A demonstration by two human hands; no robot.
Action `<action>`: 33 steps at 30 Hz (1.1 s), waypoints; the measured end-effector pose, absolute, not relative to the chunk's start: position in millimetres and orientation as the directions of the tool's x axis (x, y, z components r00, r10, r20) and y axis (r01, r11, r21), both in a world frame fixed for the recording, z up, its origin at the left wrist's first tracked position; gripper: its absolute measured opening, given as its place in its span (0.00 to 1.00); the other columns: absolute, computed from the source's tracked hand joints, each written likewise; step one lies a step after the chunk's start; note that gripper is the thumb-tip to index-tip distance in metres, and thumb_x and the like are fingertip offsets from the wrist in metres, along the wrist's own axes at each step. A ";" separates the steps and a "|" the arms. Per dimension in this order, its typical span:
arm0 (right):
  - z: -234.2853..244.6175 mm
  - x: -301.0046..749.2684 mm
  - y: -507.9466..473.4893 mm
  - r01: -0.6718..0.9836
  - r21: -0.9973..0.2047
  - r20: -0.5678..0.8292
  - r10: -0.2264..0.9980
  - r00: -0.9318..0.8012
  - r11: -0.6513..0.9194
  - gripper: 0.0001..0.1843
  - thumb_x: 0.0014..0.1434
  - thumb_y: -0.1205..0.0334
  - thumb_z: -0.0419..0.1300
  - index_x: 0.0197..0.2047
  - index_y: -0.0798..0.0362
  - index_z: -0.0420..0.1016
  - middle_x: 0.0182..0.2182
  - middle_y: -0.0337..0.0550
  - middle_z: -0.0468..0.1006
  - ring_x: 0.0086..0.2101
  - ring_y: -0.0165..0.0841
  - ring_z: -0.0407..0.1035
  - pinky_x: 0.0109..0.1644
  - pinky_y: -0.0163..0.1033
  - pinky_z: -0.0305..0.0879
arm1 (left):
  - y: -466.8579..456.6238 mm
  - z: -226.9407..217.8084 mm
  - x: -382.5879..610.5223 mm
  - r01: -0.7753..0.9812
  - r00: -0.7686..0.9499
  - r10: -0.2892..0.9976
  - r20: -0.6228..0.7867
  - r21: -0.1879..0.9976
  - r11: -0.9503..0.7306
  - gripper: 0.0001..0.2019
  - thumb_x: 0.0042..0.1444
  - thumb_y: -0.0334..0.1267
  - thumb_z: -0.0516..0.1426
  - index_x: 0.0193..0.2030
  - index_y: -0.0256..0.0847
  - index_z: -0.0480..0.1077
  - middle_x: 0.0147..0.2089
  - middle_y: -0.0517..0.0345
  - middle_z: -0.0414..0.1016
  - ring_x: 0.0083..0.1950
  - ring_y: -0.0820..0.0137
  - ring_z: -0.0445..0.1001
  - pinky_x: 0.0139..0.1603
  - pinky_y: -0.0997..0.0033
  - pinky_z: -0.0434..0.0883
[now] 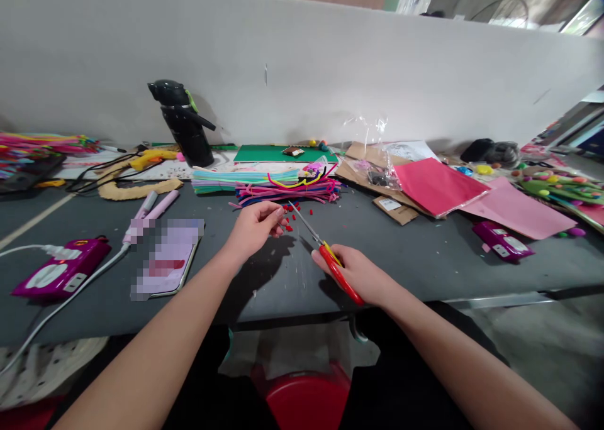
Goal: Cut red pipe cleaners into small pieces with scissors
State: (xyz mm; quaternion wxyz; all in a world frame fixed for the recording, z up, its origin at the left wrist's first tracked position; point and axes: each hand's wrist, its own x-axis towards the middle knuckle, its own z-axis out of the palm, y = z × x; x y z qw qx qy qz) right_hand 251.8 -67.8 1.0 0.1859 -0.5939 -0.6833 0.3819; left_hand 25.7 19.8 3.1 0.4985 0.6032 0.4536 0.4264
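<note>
My right hand (pixel 365 271) is wrapped around the handles of a pair of scissors (pixel 340 276) with red and yellow grips. Their thin blades point up and left, and the tips end close to my left fingers. With thumb and fingers pinched together, my left hand (pixel 255 227) hovers over the table; whatever is in the pinch is too small or hidden to make out. Small red pieces (pixel 289 228) lie scattered beside and behind the left fingertips. Just beyond them rests a bundle of pink, purple and blue pipe cleaners (pixel 287 192).
On the left are a phone (pixel 172 257), a pink styling iron (pixel 158 211), a purple power strip (pixel 66 270) and a black flask (pixel 184 122). Red sheets (pixel 438 185), pink paper (pixel 516 207) and another purple power strip (pixel 504 241) lie right. A red stool (pixel 309 402) stands below.
</note>
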 end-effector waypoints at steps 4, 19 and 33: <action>3.1 250.7 -70.0 0.735 -0.678 -0.223 0.953 -0.207 0.001 0.27 0.58 0.34 0.53 0.34 0.52 0.69 0.30 0.44 0.75 0.30 0.35 0.67 0.32 0.35 0.58 | 20.8 0.9 30.5 -0.015 0.208 0.977 0.040 0.999 -0.038 0.15 0.53 0.43 0.62 0.41 0.34 0.72 0.32 0.55 0.76 0.28 0.74 0.73 0.33 0.70 0.72; 3.9 246.0 -69.3 0.783 -0.622 -0.223 0.958 -0.182 0.004 0.28 0.59 0.32 0.51 0.36 0.51 0.69 0.32 0.45 0.76 0.32 0.37 0.70 0.33 0.35 0.59 | 14.9 5.2 36.0 -0.014 0.277 0.960 -0.043 0.999 0.049 0.14 0.55 0.40 0.61 0.44 0.34 0.66 0.33 0.52 0.79 0.32 0.69 0.78 0.36 0.67 0.76; 5.6 244.4 -67.6 0.791 -0.611 -0.237 0.958 -0.165 -0.015 0.28 0.58 0.32 0.51 0.33 0.51 0.69 0.29 0.44 0.75 0.30 0.36 0.67 0.30 0.35 0.56 | 15.4 2.1 38.0 -0.024 0.286 0.958 0.014 1.000 -0.007 0.18 0.58 0.33 0.58 0.53 0.36 0.59 0.30 0.58 0.77 0.30 0.70 0.78 0.35 0.67 0.76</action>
